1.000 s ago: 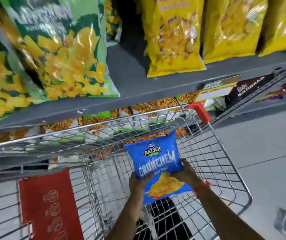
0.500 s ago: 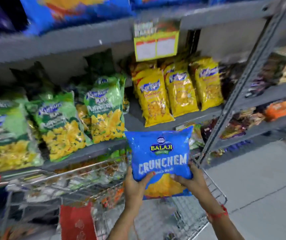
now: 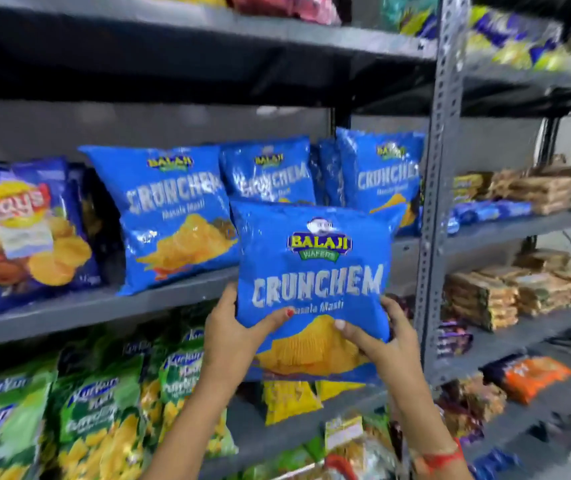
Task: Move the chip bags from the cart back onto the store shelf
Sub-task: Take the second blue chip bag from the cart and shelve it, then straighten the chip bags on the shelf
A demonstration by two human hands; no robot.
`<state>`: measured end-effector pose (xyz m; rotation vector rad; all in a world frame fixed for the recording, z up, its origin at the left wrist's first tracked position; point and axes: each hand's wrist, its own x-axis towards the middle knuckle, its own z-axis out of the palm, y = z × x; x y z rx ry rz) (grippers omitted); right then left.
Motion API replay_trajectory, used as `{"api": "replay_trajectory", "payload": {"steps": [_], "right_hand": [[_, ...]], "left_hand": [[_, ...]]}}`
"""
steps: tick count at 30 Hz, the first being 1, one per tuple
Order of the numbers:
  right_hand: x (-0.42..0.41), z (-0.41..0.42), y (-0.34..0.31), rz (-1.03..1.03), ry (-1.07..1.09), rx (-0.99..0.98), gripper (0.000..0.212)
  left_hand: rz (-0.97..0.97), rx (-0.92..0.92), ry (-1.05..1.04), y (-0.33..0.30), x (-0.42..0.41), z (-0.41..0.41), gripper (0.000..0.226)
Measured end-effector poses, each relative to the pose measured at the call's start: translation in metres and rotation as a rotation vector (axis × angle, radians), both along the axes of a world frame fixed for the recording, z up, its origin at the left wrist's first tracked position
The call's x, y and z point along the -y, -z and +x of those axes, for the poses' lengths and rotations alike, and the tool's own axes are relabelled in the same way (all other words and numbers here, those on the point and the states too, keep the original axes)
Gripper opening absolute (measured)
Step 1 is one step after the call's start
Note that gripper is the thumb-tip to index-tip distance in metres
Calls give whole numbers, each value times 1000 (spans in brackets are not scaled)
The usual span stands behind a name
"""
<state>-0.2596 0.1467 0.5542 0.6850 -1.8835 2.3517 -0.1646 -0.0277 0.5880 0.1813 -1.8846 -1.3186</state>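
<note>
I hold a blue Balaji Crunchem chip bag (image 3: 315, 271) upright in both hands, in front of the grey store shelf (image 3: 104, 308). My left hand (image 3: 232, 336) grips its lower left edge, and my right hand (image 3: 381, 341) grips its lower right corner. On the shelf behind it stand three matching blue Crunchem bags (image 3: 173, 216), leaning back in a row. The held bag partly covers the middle one. The cart is out of view.
A blue Lay's bag (image 3: 24, 230) stands at the shelf's left end. Green and yellow snack bags (image 3: 97, 410) fill the shelf below. A grey perforated upright post (image 3: 433, 202) divides this bay from biscuit packs (image 3: 519, 289) on the right.
Both hands have lifted the blue bag from above the cart up to the level of the shelf with the matching blue bags. My view has tilted upward, and the cart has dropped out of sight.
</note>
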Motion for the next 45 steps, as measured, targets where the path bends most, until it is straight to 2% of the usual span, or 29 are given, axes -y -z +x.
{"api": "replay_trajectory", "payload": {"steps": [5,6,8,9,12,16,20,24,26,28,30,33,37,40,45], "right_hand": [[11,-40,-77,-113,51,-134,60],[15,-52,-89,-123,63,-144,60],[24,-74,-107,-134,98,-161,66],[30,-85,-114,-127,127,-176,72],[49,-111,-125,-72,156,-183,84],[75,-140,-122,-83,118,-142,74],[95,-158,-110,-34,89,-131,85],[100,-166,-102,-19,119,-147,66],[98,-165,-99,-18,158,-188,69],[96,-160,-97,-9,245,-265,77],[96,-148,-97,2,341,-351,75],[103,-123,-101,-78,412,-434,58],[136,-77,-108,-153,392,-531,40],[171,-32,-114,-191,296,-614,36],[242,46,-124,-228,-85,-609,34]], "left_hand": [[-31,-90,45,-77,8,-42,32],[-20,-84,54,-88,13,-54,39],[18,-69,57,-104,21,-76,77],[53,-80,67,-110,25,-85,85],[83,-100,51,-121,31,-111,75],[75,-101,-41,-120,44,-136,68],[32,-21,-166,-112,58,-155,75],[-26,-95,-237,-101,53,-161,77],[-104,-145,-272,-97,49,-159,74],[-189,-213,-301,-95,46,-152,67],[-236,-291,-290,-96,47,-139,55],[-278,-371,-275,-98,53,-111,45],[-355,-429,-341,-101,64,-60,39],[-407,-490,-452,-99,88,-19,36],[-341,-548,-714,-94,148,49,26]]}}
